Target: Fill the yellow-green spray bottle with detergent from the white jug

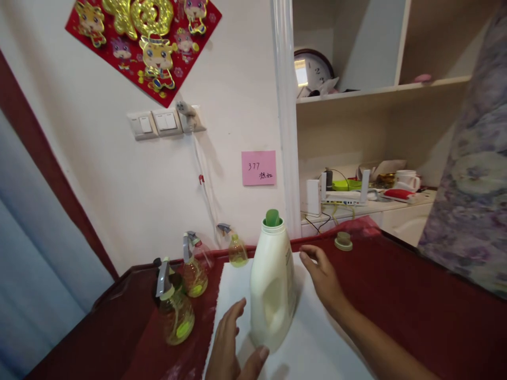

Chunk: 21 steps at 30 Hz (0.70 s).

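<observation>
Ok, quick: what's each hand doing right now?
Left hand: open, holding nothing, thumb at the base of the white jug.
Right hand: open, empty, just beside the jug.

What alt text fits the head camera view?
A white jug stands on a white sheet, with the left hand and right hand open beside it. Three spray bottles stand left.
</observation>
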Tool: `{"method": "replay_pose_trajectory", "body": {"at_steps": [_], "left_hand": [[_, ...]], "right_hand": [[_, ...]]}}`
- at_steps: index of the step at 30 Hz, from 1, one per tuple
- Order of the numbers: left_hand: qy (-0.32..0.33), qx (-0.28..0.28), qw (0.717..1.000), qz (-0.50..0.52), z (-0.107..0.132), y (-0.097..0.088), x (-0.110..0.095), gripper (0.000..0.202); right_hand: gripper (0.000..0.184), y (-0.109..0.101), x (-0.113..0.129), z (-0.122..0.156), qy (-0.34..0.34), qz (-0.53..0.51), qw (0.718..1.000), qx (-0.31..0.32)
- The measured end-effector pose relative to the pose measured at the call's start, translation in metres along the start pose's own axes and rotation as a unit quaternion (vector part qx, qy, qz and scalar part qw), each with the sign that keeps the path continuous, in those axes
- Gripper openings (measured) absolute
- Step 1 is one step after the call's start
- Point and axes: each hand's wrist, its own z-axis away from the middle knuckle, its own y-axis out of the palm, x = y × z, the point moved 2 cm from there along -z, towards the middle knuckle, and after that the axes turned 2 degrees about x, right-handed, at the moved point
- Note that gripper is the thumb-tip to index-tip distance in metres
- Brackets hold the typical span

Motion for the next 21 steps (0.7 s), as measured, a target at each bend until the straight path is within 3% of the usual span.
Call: {"method": "replay_pose_trajectory", "body": {"at_steps": [4, 7, 9, 14, 21], "left_hand": [[-0.029, 0.07, 0.996, -0.05, -0.031, 0.018, -0.02, 0.066], [-0.073, 0.097, 0.99, -0.071, -0.042, 0.024, -0.03, 0.047], [-0.092, 0.111, 0.986, -0.082, -0.044, 0.025, -0.033, 0.037], [-0.094, 0.129, 0.986, -0.045, -0.051, 0.017, -0.036, 0.037], [-0.018, 0.186, 0.982, -0.009, -0.086, -0.007, -0.035, 0.04]], "right_hand": [[0.064, 0.016, -0.008, -0.034, 0.022, -0.04, 0.992, 0.115], [0.064, 0.028, -0.008, -0.038, 0.027, -0.08, 0.975, 0.208], [0.065, 0.03, -0.006, -0.035, 0.026, -0.101, 0.966, 0.237], [0.068, 0.027, 0.004, -0.028, 0.022, -0.118, 0.966, 0.228], [0.072, 0.017, 0.012, -0.016, 0.005, -0.085, 0.981, 0.173]]}}
